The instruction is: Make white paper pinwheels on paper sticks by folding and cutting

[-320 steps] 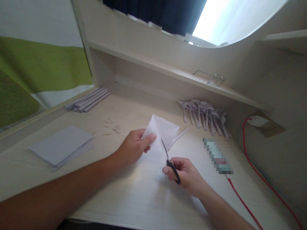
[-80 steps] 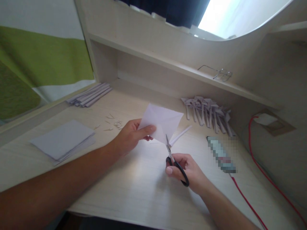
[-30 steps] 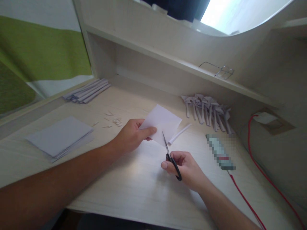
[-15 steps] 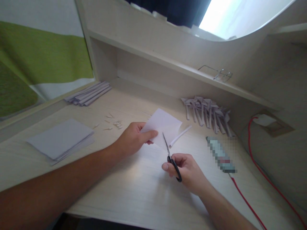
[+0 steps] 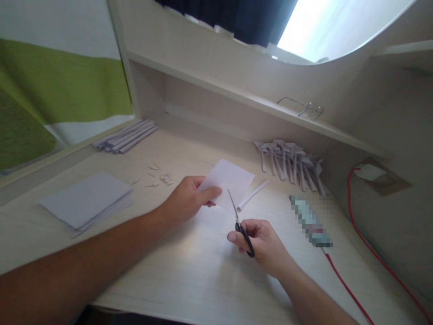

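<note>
A pale wooden desk (image 5: 189, 280) with a raised back shelf (image 5: 237, 97) fills the view, a green-and-white wall to its left. On the shelf lie wire-framed glasses (image 5: 301, 108). On the desktop, a flat stack of paper sheets (image 5: 84, 203) sits far left, a bundle of folded paper strips (image 5: 126, 137) lies behind it, and a row of folded paper pieces (image 5: 291, 162) stands along the back right. A red cable (image 5: 358, 234) runs down the right side past a blurred flat object (image 5: 309, 221). The left hand (image 5: 189, 203) pinches a white paper square (image 5: 230, 183) just above the desk's middle. The right hand (image 5: 264, 243) is closed around black-handled scissors (image 5: 241, 228), blades meeting the paper's near edge. A rolled paper stick (image 5: 252, 195) lies just beyond; tiny paper scraps (image 5: 158, 176) are scattered left.
</note>
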Demonstrator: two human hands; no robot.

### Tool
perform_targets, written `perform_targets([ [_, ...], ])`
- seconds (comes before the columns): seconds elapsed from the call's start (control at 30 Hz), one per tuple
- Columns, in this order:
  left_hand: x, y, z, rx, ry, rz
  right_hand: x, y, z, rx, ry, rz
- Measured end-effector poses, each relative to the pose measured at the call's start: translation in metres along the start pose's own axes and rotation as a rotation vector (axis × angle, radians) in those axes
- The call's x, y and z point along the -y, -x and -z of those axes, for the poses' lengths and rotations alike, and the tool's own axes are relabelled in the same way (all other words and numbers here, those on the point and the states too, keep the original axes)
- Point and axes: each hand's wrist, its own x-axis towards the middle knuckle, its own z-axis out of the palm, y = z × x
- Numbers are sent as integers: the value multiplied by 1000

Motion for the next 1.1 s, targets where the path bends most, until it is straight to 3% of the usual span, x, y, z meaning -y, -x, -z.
perform_targets([
  [0.2, -3, 1, 1, -16, 16, -2, -4, 0, 0, 71, -8, 10],
  [0.4, -6, -6, 15, -192, 104, -60, -4, 2, 14, 199, 49, -51],
  [0.47, -9, -7, 18, -216, 95, -58, -1, 1, 24, 183, 82, -26],
  [0.53, -11, -5, 17, -144, 0, -24, 3, 0, 32, -13, 30, 88],
  [0.6, -12, -1, 13, 41, -136, 37, 5, -1, 36, -291, -48, 217],
  [0.63, -11, 2, 10, 155, -199, 74, 5, -1, 36, -360, -65, 257],
  [0.7, -9, 7, 4, 350, -277, 139, 3, -2, 33, -368, -68, 288],
  [0.8, -7, 11, 0, 446, -306, 195, -1, -1, 25, -279, -64, 254],
  [0.93, -10, 7, 3, 386, -178, 194, -3, -1, 21, -363, -66, 232],
  [1.1, -14, -1, 5, 65, -31, 105, 1, -2, 25, -388, -69, 221],
])
